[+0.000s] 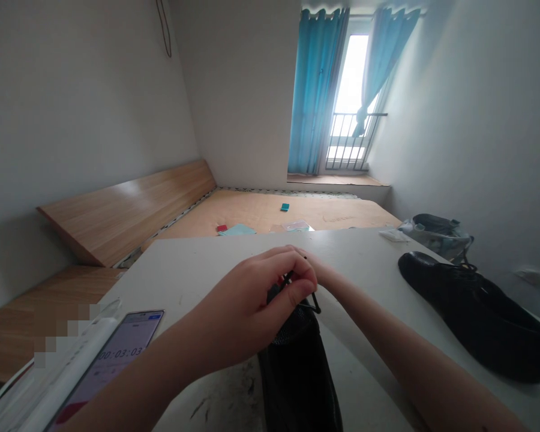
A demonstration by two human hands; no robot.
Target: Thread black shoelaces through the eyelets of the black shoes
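A black shoe [299, 378] stands on the white table in front of me, its heel end toward me. Over its front part, my left hand [263, 300] is closed, thumb and forefinger pinching a black shoelace [315, 305]. A stretch of the lace hangs in a bend beside the fingers. My right hand [306, 259] reaches in from the right, just beyond my left hand, at the far side of the shoe; its fingers are hidden behind the left hand. A second black shoe [472, 312], laced, rests at the right of the table.
At the left of the white table [355, 252] lies a phone [132, 342] with a running timer, partly under my left forearm. A small clear packet [393, 236] and a grey bag [441, 234] are at the back right. Behind is a bed [333, 210] with small items.
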